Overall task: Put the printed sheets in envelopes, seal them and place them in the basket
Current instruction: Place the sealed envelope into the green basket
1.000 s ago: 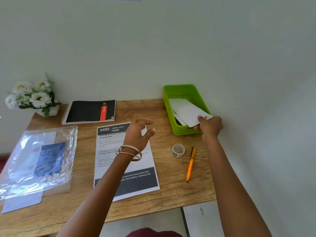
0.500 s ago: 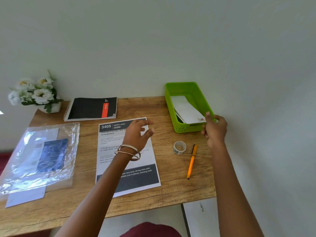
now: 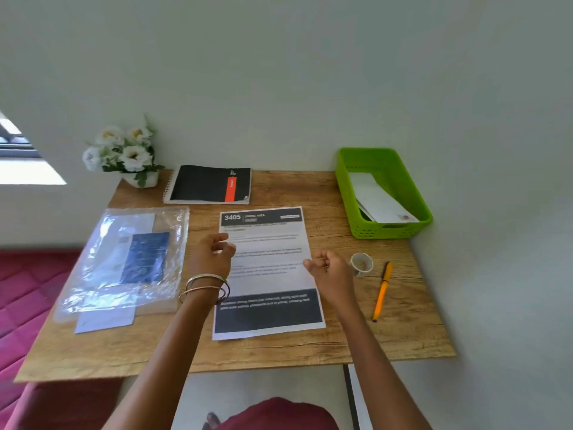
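Green basket (image 3: 412,193) holds envelopes (image 3: 379,201); hands (loosely curled) over printed sheet (image 3: 269,274).

Setting is looking like a home desk/office nook: small wooden table (image 3: 310,346) sitting vs. plain wall, w/ spiral notebook (image 3: 210,184), pen (image 3: 381,291), flower pot (image 3: 124,153) (red quilted bedding (image 3: 28,293) showing at left).

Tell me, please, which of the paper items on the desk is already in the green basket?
The white envelope, leaning inside the green basket. The printed sheet lies flat mid-desk between both hands, and the other papers sit with the clear plastic bag.
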Demonstrator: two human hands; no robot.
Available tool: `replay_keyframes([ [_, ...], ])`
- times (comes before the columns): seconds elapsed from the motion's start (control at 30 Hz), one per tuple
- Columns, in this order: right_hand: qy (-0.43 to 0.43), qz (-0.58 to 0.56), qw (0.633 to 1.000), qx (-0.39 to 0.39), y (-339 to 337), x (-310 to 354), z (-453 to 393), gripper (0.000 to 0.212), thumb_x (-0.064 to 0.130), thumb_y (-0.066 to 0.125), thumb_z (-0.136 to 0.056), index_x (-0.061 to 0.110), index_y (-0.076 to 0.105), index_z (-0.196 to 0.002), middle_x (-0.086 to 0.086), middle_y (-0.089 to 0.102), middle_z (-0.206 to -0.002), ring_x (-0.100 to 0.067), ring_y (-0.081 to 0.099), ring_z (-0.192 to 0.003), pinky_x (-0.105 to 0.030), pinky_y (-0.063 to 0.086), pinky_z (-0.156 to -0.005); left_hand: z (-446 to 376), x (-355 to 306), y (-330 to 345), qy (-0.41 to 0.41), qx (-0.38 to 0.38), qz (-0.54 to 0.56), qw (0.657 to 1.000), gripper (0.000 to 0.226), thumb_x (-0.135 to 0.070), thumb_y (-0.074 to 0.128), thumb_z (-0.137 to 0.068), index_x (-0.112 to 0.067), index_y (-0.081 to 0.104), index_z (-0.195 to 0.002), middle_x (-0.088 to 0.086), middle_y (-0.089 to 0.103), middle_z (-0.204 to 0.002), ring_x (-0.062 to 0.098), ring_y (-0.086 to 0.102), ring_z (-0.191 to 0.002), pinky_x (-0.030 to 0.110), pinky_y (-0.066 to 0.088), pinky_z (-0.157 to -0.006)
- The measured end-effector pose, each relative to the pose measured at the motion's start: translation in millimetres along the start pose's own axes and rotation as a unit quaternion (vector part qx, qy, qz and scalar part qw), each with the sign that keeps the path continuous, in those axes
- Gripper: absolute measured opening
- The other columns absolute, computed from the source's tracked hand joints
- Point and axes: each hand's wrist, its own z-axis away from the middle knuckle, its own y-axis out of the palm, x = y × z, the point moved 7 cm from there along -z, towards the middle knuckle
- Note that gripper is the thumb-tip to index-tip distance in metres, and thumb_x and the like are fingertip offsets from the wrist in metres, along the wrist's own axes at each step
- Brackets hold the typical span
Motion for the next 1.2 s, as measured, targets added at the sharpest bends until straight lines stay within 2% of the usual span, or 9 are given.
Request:
replay_keyframes([
  [0.17, 0.036, 0.259, 0.965, -0.035, 23, -9, 1, 0.055, 0.047, 0.064, -0.084, 0.014, 0.048, -0.125, -0.015, 0.048, -0.127, -0.033, 0.041, -0.12, -0.043, 0.04, -0.092, 11, 38, -8, -0.1, 0.009, 0.01, 0.995, 0.044, -0.023, 0.064, -0.086, -0.015, 0.046, -0.126, 0.005, 0.06, -0.108, 0.027, 0.062, -0.094, 0.042, 0.053, -0.083],
  [0.37, 0.135, 0.287, 0.948, -0.009, 28, -14, 10, 0.069, 0.057, 0.058, -0.084, 0.012, 0.04, -0.132, -0.019, 0.041, -0.135, -0.04, 0.038, -0.124, -0.049, 0.034, -0.098, 13, 58, 4, -0.119, 0.037, 0.052, 0.991, 0.041, -0.041, 0.053, -0.088, -0.028, 0.041, -0.125, 0.008, 0.06, -0.114, 0.03, 0.062, -0.099, 0.05, 0.052, -0.087],
  [0.47, 0.149, 0.223, 0.963, -0.008, 25, -23, 7, 0.061, 0.044, 0.069, -0.081, 0.013, 0.043, -0.127, -0.017, 0.049, -0.13, -0.037, 0.046, -0.12, -0.047, 0.038, -0.097, 12, 58, 5, -0.122, 0.054, 0.078, 0.988, 0.037, -0.035, 0.052, -0.092, -0.021, 0.045, -0.126, 0.01, 0.061, -0.116, 0.03, 0.063, -0.098, 0.049, 0.052, -0.087],
  [0.63, 0.198, -0.063, 0.978, -0.007, 14, -33, 9, 0.008, 0.009, 0.074, -0.08, 0.008, 0.066, -0.083, -0.014, 0.072, -0.097, -0.024, 0.068, -0.079, -0.034, 0.055, -0.067, 14, 55, 4, -0.127, 0.084, 0.109, 0.982, 0.019, -0.025, 0.054, -0.092, -0.02, 0.056, -0.11, 0.006, 0.069, -0.102, 0.022, 0.068, -0.085, 0.044, 0.057, -0.078],
  [0.73, 0.229, -0.142, 0.963, 0.025, 10, -36, 10, 0.006, 0.003, 0.07, -0.083, 0.002, 0.066, -0.087, -0.016, 0.071, -0.089, -0.026, 0.068, -0.075, -0.037, 0.059, -0.065, 12, 41, 1, -0.01, 0.147, -0.012, 0.989, 0.021, -0.017, 0.054, -0.092, -0.02, 0.058, -0.112, 0.002, 0.063, -0.11, 0.016, 0.064, -0.09, 0.029, 0.056, -0.071],
  [0.87, 0.235, -0.224, 0.945, 0.047, 8, -36, 10, 0.042, -0.002, 0.072, -0.079, 0.003, 0.055, -0.117, -0.016, 0.067, -0.1, -0.026, 0.066, -0.081, -0.033, 0.056, -0.062, 20, 31, -3, 0.192, 0.292, -0.247, 0.904, 0.036, -0.01, 0.054, -0.09, -0.024, 0.055, -0.124, -0.005, 0.047, -0.13, 0.016, 0.05, -0.115, 0.034, 0.047, -0.096],
  [1.03, 0.24, -0.224, 0.944, 0.031, 3, -44, 8, 0.046, 0.004, 0.076, -0.077, 0.009, 0.052, -0.116, -0.017, 0.066, -0.106, -0.025, 0.065, -0.081, -0.033, 0.054, -0.062, 29, 43, -14, 0.242, 0.349, -0.28, 0.861, 0.063, 0.012, 0.043, -0.082, -0.027, 0.05, -0.131, -0.012, 0.037, -0.141, 0.005, 0.033, -0.128, 0.02, 0.031, -0.105],
  [1.13, 0.233, -0.245, 0.939, 0.067, 10, -42, 12, 0.011, 0.008, 0.067, -0.086, 0.007, 0.062, -0.096, -0.014, 0.067, -0.099, -0.02, 0.064, -0.078, -0.026, 0.054, -0.056, 24, 44, -13, 0.234, 0.321, -0.242, 0.885, 0.058, 0.005, 0.057, -0.081, -0.028, 0.052, -0.128, -0.01, 0.044, -0.137, 0.008, 0.041, -0.124, 0.025, 0.038, -0.102],
  [1.2, 0.239, -0.268, 0.93, 0.08, 14, -41, 16, 0.014, 0.016, 0.058, -0.094, 0.006, 0.067, -0.089, -0.011, 0.069, -0.09, -0.019, 0.063, -0.074, -0.026, 0.052, -0.054, 20, 44, -11, 0.232, 0.271, -0.227, 0.906, 0.04, -0.005, 0.063, -0.083, -0.027, 0.062, -0.117, -0.008, 0.056, -0.125, 0.012, 0.052, -0.115, 0.027, 0.043, -0.096],
])
